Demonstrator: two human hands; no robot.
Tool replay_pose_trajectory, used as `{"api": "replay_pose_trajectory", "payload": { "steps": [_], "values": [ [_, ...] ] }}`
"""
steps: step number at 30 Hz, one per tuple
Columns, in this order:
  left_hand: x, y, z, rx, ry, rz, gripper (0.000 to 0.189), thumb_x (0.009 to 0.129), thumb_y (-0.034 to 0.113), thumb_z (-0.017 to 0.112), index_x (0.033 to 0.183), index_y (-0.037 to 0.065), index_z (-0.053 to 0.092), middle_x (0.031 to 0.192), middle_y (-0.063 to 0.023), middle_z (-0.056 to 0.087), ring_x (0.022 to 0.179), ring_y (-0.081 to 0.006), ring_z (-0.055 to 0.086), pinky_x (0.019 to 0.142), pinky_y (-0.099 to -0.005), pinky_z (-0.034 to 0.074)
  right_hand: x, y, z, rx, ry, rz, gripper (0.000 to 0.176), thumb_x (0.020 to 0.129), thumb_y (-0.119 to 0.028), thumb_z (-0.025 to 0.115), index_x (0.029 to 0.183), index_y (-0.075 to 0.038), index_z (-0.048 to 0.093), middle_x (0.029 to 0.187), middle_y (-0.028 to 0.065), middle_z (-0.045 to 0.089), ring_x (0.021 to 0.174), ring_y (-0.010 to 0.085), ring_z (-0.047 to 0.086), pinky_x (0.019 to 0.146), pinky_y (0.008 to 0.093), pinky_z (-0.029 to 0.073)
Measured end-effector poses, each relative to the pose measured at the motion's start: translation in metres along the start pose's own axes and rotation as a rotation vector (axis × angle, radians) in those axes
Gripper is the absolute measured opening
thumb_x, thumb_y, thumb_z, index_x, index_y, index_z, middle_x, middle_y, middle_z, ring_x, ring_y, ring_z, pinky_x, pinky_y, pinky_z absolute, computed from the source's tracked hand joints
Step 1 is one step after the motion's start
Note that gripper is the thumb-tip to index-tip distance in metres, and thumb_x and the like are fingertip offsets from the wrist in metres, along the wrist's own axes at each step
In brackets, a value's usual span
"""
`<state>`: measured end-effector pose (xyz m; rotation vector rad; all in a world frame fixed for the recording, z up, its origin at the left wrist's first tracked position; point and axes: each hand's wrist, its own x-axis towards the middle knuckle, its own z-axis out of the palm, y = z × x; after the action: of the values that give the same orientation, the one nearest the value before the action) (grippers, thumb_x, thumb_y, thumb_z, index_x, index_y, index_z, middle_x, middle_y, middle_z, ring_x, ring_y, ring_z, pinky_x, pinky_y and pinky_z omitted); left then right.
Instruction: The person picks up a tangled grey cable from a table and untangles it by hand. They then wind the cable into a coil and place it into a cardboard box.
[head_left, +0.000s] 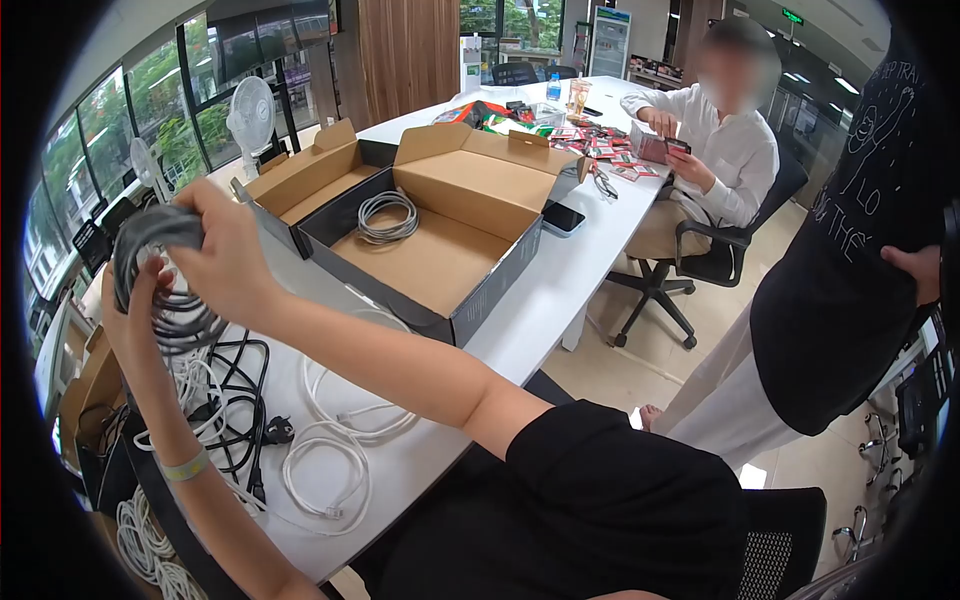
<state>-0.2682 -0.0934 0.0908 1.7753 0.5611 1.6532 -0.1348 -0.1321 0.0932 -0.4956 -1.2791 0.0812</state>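
Up at the left, a coiled grey cable is raised above the table by both my hands. My right hand has its fingers closed round the upper side of the coil. Lower down, my left hand grips it, its fingers partly hidden by the loops. A yellowish band circles my left wrist. To the right of my hands stands an open black box with a brown cardboard inside. Another coil of grey cable lies in it. Beneath my hands are black power cables and white cables.
A second open box adjoins the first. A phone and many red packets lie on the white table. A seated person handles a small item; another person stands at right. White cable bundles sit lower left.
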Motion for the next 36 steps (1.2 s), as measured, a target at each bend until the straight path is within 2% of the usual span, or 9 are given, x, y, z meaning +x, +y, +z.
{"api": "replay_pose_trajectory", "payload": {
  "steps": [5, 11, 14, 19, 23, 26, 29, 31, 36],
  "values": [
    [-0.011, 0.011, 0.01, -0.085, -0.023, -0.012, 0.033, 0.082, 0.021, 0.055, 0.101, -0.005, 0.057, 0.089, -0.009, 0.058, 0.078, -0.0135, 0.058, 0.072, -0.0255, 0.044, 0.009, 0.001, -0.004, 0.4, 0.01, 0.225, 0.015, 0.078, -0.003, 0.059, 0.085, -0.001, 0.047, 0.063, 0.0011, 0.051, 0.047, 0.0045, 0.048, 0.036, 0.0189, 0.039],
    [-0.016, 0.018, 0.016, 0.158, -0.08, 0.363, 0.04, 0.086, 0.013, 0.051, 0.122, -0.001, 0.046, 0.096, -0.0124, 0.059, 0.082, -0.0151, 0.058, 0.08, -0.0297, 0.045, 0.011, -0.016, -0.014, 0.557, 0.002, 0.463, 0.014, 0.076, -0.001, 0.058, 0.083, -0.001, 0.046, 0.064, 0.001, 0.048, 0.058, 0.0032, 0.046, 0.046, 0.0181, 0.036],
    [-0.014, 0.028, 0.018, 0.59, 0.113, 0.721, 0.038, 0.089, 0.015, 0.049, 0.125, 0.0, 0.045, 0.1, -0.0129, 0.059, 0.083, -0.015, 0.059, 0.078, -0.0265, 0.045, 0.01, 0.006, -0.003, 0.424, 0.074, 0.217, 0.016, 0.077, -0.001, 0.06, 0.084, -0.001, 0.046, 0.063, 0.0014, 0.052, 0.049, 0.0043, 0.048, 0.04, 0.0188, 0.038],
    [-0.003, 0.017, -0.03, 0.915, -0.028, 0.225, 0.033, 0.093, 0.015, 0.046, 0.12, -0.002, 0.051, 0.097, -0.0105, 0.062, 0.084, -0.0108, 0.056, 0.075, -0.0218, 0.043, 0.018, 0.012, -0.013, 0.235, -0.093, 0.173, 0.02, 0.073, -0.001, 0.064, 0.084, -0.002, 0.048, 0.063, 0.0033, 0.054, 0.049, 0.0069, 0.05, 0.041, 0.0211, 0.038],
    [-0.001, 0.012, -0.015, 0.384, 0.008, 0.242, 0.043, 0.094, 0.031, 0.041, 0.117, -0.003, 0.052, 0.1, -0.0101, 0.062, 0.086, -0.0121, 0.057, 0.078, -0.0229, 0.043, 0.021, 0.013, -0.012, 0.18, -0.064, 0.236, 0.019, 0.065, -0.006, 0.065, 0.078, -0.001, 0.052, 0.063, 0.0045, 0.052, 0.053, 0.0103, 0.049, 0.046, 0.0244, 0.038],
    [-0.003, 0.003, -0.004, -0.258, -0.174, -0.077, 0.067, 0.086, 0.057, 0.04, 0.106, -0.006, 0.055, 0.088, -0.0147, 0.063, 0.078, -0.0232, 0.063, 0.077, -0.0351, 0.051, 0.014, 0.005, -0.011, 0.404, -0.07, 0.49, 0.021, 0.068, -0.007, 0.066, 0.084, -0.004, 0.052, 0.061, 0.002, 0.05, 0.048, 0.0081, 0.047, 0.039, 0.0221, 0.034],
    [-0.004, -0.001, 0.004, -0.673, -0.339, -0.106, 0.059, 0.088, 0.052, 0.041, 0.11, -0.002, 0.053, 0.085, -0.0132, 0.064, 0.075, -0.0206, 0.065, 0.073, -0.0281, 0.051, 0.01, 0.022, -0.008, 0.608, -0.01, 0.573, 0.022, 0.071, -0.005, 0.065, 0.087, -0.005, 0.051, 0.059, 0.0003, 0.048, 0.047, 0.006, 0.044, 0.037, 0.0197, 0.031],
    [-0.008, -0.009, 0.007, -0.64, -0.37, -0.088, 0.075, 0.084, 0.06, 0.041, 0.121, -0.005, 0.044, 0.086, -0.0103, 0.063, 0.079, -0.0227, 0.063, 0.076, -0.0332, 0.051, 0.009, 0.02, -0.007, 0.685, 0.106, 0.568, 0.018, 0.073, -0.004, 0.064, 0.086, -0.005, 0.051, 0.058, -0.0005, 0.046, 0.045, 0.0053, 0.04, 0.037, 0.0199, 0.029],
    [-0.017, -0.001, 0.024, -0.585, -0.276, -0.085, 0.054, 0.087, 0.041, 0.05, 0.118, -0.003, 0.046, 0.084, -0.0092, 0.062, 0.082, -0.0206, 0.063, 0.077, -0.0304, 0.05, 0.001, 0.015, -0.006, 0.746, 0.168, 0.639, 0.012, 0.076, -0.004, 0.062, 0.082, -0.005, 0.052, 0.058, -0.001, 0.044, 0.047, 0.0063, 0.037, 0.041, 0.0219, 0.03]
  ]
}}
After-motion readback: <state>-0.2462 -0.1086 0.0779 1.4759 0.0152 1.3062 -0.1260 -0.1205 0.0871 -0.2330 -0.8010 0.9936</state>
